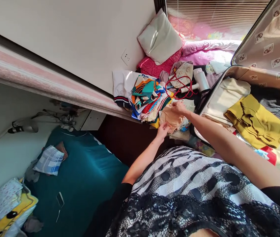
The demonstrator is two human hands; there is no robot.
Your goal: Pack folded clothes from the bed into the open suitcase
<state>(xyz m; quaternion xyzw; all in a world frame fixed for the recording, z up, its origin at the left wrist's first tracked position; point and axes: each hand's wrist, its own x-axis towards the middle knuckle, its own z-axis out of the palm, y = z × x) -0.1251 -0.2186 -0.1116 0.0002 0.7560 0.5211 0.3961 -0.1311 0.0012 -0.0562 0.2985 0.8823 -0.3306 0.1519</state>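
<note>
A peach-coloured cloth garment (169, 116) lies bunched on a small heap of clothes on the ledge. My left hand (163, 129) pinches its near left edge between thumb and fingers. Over its far right part is my right hand (179, 107), fingers bent down onto the fabric; the fingertips are partly hidden. Just left of the garment rises a pile of colourful folded clothes (146, 93), with patterned and striped pieces. Behind my right hand, a red cord (177, 79) loops beside a white hair dryer (201, 80).
An open suitcase (210, 92) at the right holds folded clothes, among them a mustard garment (256, 120). A pale cushion (160, 38) leans against the wall at the back. Lower left, a bed with a teal sheet (80, 184) carries a phone (60, 199).
</note>
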